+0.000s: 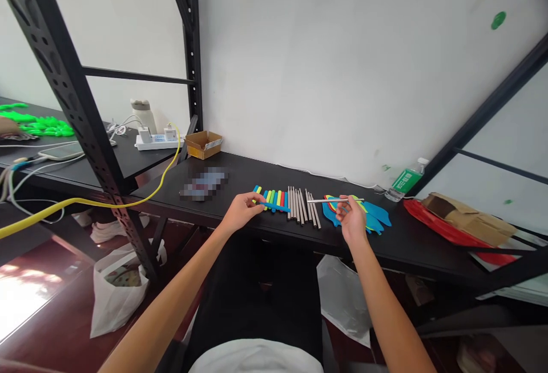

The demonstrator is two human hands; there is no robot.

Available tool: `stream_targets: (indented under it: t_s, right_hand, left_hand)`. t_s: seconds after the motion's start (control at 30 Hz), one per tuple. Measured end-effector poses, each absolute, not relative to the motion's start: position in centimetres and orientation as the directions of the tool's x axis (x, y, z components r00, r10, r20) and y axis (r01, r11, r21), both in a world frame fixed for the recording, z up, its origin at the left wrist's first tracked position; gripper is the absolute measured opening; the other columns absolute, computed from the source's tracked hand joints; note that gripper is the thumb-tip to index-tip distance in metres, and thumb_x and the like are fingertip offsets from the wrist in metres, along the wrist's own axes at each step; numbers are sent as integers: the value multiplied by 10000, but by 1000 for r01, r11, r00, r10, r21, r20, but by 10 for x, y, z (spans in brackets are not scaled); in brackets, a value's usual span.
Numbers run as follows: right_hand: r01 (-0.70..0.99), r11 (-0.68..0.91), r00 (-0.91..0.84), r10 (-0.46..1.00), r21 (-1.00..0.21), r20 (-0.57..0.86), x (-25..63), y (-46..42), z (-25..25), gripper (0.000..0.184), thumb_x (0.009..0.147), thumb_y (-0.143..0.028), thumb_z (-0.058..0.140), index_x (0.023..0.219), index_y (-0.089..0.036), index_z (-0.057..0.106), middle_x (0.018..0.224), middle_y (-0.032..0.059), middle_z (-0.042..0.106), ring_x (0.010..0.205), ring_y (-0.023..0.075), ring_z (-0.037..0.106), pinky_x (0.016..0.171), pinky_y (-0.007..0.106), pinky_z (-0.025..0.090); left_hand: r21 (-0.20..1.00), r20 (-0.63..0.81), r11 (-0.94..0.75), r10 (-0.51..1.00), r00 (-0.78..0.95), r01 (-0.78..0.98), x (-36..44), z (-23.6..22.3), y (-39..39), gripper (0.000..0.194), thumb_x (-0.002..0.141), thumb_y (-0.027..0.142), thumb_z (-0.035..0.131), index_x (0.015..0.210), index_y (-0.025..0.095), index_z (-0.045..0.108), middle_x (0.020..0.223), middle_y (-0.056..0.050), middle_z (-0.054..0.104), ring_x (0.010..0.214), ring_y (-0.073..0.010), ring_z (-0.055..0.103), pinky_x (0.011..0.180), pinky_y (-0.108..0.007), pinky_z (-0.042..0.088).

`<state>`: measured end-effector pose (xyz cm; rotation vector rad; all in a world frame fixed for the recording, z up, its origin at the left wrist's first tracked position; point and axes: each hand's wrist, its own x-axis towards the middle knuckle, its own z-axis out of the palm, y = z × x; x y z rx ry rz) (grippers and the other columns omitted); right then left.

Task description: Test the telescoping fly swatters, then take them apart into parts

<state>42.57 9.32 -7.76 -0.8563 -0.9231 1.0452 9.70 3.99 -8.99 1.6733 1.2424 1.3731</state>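
Note:
My left hand [245,211] pinches one end of a blue tube [278,207], which points right across a row of short coloured tubes [273,195] in blue, yellow, green and red. Between thumb and fingers of my right hand [353,219] is a thin metal rod [323,200], held almost level with its tip toward the left. Several similar metal rods [297,205] lie side by side on the black table [244,170], right of the coloured tubes. Under and beside my right hand is a pile of flat blue, yellow and red pieces [377,214], partly hidden by it.
A small open cardboard box [204,145] and a blurred-out patch [204,183] are on the left. A water bottle [406,180] and a cardboard piece on red material [466,219] are right. A yellow cable [160,182] crosses by the black shelf post [92,133].

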Motion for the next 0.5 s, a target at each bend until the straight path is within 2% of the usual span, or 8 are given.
stream_targets:
  t_s: [0.1,0.17,0.27,0.37,0.5]
  right_hand:
    - [-270,324,283,927,-907,247,430,81,-83,368,765,-550,726,858,-202,651,623,-31,501,502,106,477,402,231,345]
    - [-241,342,289,919,-908,269,428,78,-84,390,757,-570,739,859,-205,648,610,-41,472,495,105,470,403,230,340]
    - [-215,378,293,904,-900,310,422,77,-82,404,733,-570,776,835,-196,662,604,-44,454,488,92,443,398,221,317]
    - [-173,436,301,877,-883,375,417,73,-76,367,772,-545,761,834,-189,691,588,-44,429,482,81,399,404,220,301]
    - [-62,500,282,839,-864,465,415,63,-64,348,825,-544,714,842,-196,714,565,-38,407,481,91,374,416,233,309]
  left_hand:
    - [901,343,-330,939,0,281,98,-90,41,216,771,377,685,863,183,708,531,37,480,470,-101,409,461,-232,282]
    - [908,332,-320,943,1,271,98,-90,41,226,770,377,686,874,177,709,523,40,472,456,-93,386,452,-230,259]
    - [903,344,-332,939,2,272,99,-91,43,251,771,388,690,891,169,712,596,18,544,508,-103,444,483,-229,310]
    - [897,364,-353,931,8,267,98,-92,43,283,782,413,692,916,164,716,726,-15,621,587,-119,507,539,-238,375]
    - [893,365,-356,931,22,277,98,-91,42,313,797,451,684,930,170,720,787,-29,637,602,-122,516,549,-241,391]
